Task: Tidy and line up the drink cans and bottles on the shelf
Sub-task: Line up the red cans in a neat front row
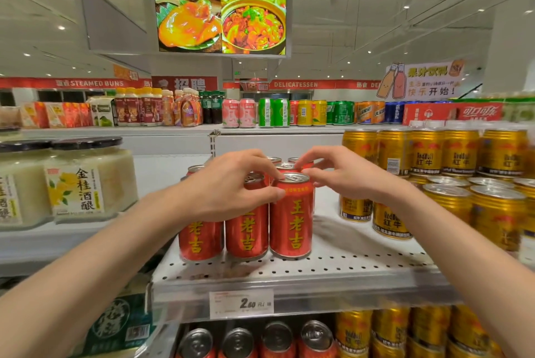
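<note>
Up front, three red cans; both hands grip rightmost can

Two bare forearms entered from the lower corners, the left forearm long and broad near the lens, the right forearm tapering the same way toward the wrist. Neither carried a sleeve, watch, bracelet or glove along the length that showed. The left hand and the right hand were bare too, with no rings on the fingers that could be seen. The nails looked short and plain. Wide-angle distortion swelled both arms near the frame's edge.
</note>
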Demonstrator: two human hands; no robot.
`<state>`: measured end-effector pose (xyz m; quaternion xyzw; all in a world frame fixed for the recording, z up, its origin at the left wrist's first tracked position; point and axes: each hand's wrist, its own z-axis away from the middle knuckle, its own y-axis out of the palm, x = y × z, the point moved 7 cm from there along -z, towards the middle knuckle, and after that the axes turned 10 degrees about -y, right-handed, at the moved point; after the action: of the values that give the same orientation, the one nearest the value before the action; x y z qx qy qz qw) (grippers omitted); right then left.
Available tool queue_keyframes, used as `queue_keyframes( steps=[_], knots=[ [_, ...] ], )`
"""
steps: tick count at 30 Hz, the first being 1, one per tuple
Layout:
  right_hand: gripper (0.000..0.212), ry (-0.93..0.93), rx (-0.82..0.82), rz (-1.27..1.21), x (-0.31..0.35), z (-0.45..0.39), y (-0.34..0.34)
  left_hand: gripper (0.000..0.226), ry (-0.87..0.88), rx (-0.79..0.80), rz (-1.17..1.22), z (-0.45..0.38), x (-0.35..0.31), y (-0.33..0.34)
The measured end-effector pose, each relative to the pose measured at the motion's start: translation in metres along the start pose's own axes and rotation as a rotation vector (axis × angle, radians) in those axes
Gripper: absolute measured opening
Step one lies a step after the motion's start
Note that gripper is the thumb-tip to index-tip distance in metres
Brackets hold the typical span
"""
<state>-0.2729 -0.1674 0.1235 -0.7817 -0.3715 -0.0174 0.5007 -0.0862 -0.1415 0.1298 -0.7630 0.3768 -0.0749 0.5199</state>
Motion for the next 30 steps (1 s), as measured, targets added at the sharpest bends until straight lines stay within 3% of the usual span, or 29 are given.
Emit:
queue_keyframes(
  steps=[3,16,26,28,30],
  knots=[
    [0.007,0.032,0.021,-0.063,-0.011,-0.003,-0.001,0.037,-0.019,0.000,-0.004,0.000,0.001,0.001],
    [0.027,0.090,-0.035,-0.212,-0.011,0.011,-0.015,0.040,-0.031,-0.008,-0.001,0.001,0.001,0.002],
    [0.013,0.083,0.058,-0.259,-0.017,0.049,-0.042,0.053,-0.040,-0.038,-0.019,0.001,0.001,0.003],
    [0.021,0.098,0.080,-0.237,-0.014,0.054,-0.040,0.056,-0.038,-0.045,-0.040,0.002,-0.001,0.003],
    [0.041,0.118,0.072,-0.050,-0.009,0.054,-0.036,0.059,-0.042,-0.055,-0.066,0.002,-0.001,0.003]
  ],
)
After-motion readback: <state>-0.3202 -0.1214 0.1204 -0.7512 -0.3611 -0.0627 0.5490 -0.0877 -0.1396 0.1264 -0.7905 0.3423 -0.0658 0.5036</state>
